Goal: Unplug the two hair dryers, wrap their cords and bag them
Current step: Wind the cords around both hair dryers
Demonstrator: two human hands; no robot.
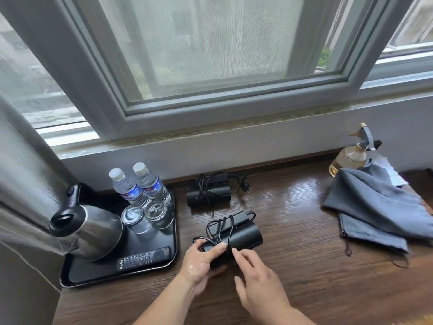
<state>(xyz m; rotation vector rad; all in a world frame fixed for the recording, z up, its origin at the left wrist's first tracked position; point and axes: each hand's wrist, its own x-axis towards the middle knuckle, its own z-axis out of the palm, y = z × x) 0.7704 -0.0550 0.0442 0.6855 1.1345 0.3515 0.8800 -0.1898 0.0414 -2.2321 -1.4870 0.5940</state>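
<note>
A black hair dryer (243, 235) lies on the wooden counter in front of me, its cord (220, 227) looped round the body. My left hand (201, 259) grips its near end, thumb on top. My right hand (255, 277) touches the dryer beside the cord with its index fingertip; the other fingers are relaxed. A second black hair dryer (208, 194) lies further back by the wall, cord wrapped round it and its plug (246, 185) loose on the counter. Two grey-blue cloth bags (375, 207) lie flat at the right.
A black tray (121, 275) at the left carries a steel kettle (91, 231), two water bottles (140, 186), two upturned glasses (145, 214) and a remote (143, 258). A spray bottle (351, 153) stands behind the bags. Window sill and curtain lie behind and to the left.
</note>
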